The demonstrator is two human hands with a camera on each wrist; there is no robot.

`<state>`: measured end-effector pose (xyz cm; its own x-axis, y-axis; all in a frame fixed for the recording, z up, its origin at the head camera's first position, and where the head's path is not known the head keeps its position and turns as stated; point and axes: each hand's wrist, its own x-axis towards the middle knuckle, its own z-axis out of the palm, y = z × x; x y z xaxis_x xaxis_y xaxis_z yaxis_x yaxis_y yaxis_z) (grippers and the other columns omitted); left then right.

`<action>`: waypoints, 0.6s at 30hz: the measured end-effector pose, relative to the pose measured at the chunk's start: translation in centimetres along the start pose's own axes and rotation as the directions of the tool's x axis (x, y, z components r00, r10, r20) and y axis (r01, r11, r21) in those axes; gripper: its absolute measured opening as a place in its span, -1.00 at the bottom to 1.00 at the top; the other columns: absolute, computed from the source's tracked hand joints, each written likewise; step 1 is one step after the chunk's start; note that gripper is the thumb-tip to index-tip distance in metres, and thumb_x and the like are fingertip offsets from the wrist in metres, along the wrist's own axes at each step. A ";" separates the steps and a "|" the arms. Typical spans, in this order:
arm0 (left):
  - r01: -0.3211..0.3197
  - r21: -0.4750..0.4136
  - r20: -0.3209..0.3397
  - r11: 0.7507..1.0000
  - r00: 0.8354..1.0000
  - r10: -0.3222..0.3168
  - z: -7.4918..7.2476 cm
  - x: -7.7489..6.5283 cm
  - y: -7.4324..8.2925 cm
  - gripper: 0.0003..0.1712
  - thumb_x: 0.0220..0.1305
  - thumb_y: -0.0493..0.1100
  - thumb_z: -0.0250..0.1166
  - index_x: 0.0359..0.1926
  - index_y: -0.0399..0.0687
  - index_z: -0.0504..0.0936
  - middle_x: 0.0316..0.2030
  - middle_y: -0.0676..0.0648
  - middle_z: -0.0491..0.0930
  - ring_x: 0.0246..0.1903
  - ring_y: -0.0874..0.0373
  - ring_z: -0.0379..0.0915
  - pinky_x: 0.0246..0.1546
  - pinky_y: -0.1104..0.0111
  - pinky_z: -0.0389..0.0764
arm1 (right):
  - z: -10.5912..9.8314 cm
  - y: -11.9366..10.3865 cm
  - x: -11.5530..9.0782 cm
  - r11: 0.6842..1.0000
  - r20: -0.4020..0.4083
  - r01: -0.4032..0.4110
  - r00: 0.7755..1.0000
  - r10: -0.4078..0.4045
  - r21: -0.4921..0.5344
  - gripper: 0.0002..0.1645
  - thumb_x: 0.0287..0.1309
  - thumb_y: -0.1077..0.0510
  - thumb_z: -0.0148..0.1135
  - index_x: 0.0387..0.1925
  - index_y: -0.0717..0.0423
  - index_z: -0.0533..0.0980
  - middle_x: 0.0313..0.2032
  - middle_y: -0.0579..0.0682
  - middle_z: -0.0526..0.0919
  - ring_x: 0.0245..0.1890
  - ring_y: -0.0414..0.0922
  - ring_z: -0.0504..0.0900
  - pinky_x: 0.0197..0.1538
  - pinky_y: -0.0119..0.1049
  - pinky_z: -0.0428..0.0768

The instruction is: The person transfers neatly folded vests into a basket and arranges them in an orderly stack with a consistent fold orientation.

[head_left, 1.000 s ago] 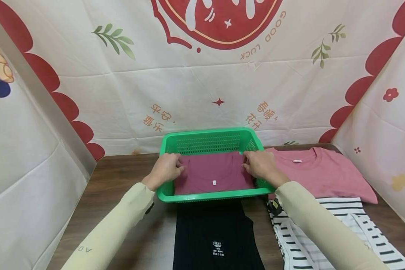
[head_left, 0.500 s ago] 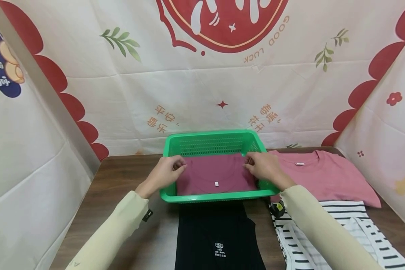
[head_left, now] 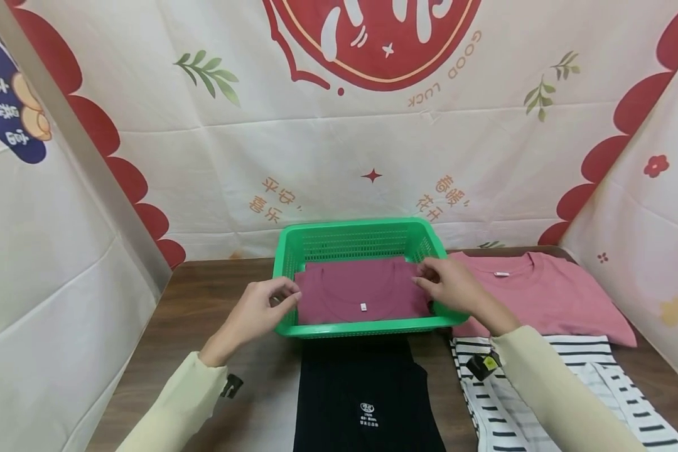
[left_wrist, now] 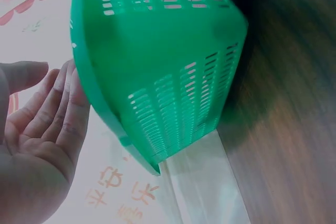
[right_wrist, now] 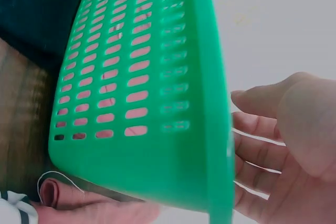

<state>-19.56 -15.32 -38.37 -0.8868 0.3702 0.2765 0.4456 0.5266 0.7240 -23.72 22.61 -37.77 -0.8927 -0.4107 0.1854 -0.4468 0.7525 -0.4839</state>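
A folded maroon T-shirt (head_left: 356, 292) with a small white neck label lies inside the green plastic basket (head_left: 367, 328). My left hand (head_left: 262, 311) hovers at the basket's left rim, holding nothing, its fingers loosely bent. Over the basket's right rim is my right hand (head_left: 451, 285), also holding nothing, its thumb and fingers apart. In the left wrist view the left hand (left_wrist: 47, 124) shows its palm beside the rim, fingertips right at it. The right wrist view has the right hand (right_wrist: 278, 150) with spread fingers just beyond the rim.
A black garment (head_left: 364, 395) with a white print lies in front of the basket. To the right are a pink T-shirt (head_left: 548, 298) and a black-and-white striped garment (head_left: 576, 351). The wooden table (head_left: 215, 282) backs onto a printed cloth (head_left: 367, 144).
Both hands have let go of the maroon shirt's sides and drawn back. The left hand has moved left and toward me, the right slightly right. The shirt stays in the basket.
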 end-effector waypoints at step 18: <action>0.044 -0.066 0.093 0.997 0.995 -0.038 0.4 -5.8 1.0 -0.97 0.35 -0.18 0.31 -0.23 0.04 0.68 -0.45 0.16 0.64 -0.44 0.16 0.61 -0.42 0.40 0.61 | -1.7 -2.9 -6.3 0.995 -0.005 0.068 0.998 -0.068 0.077 -0.92 0.29 0.17 0.29 -0.35 -0.03 0.58 -0.54 -0.28 0.59 -0.58 -0.38 0.50 -0.47 -0.40 0.53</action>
<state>-13.99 -16.67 -39.50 -0.8879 0.4195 0.1890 0.3970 0.4910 0.7754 -16.89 23.97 -36.07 -0.8608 -0.4578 0.2223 -0.5003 0.6812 -0.5345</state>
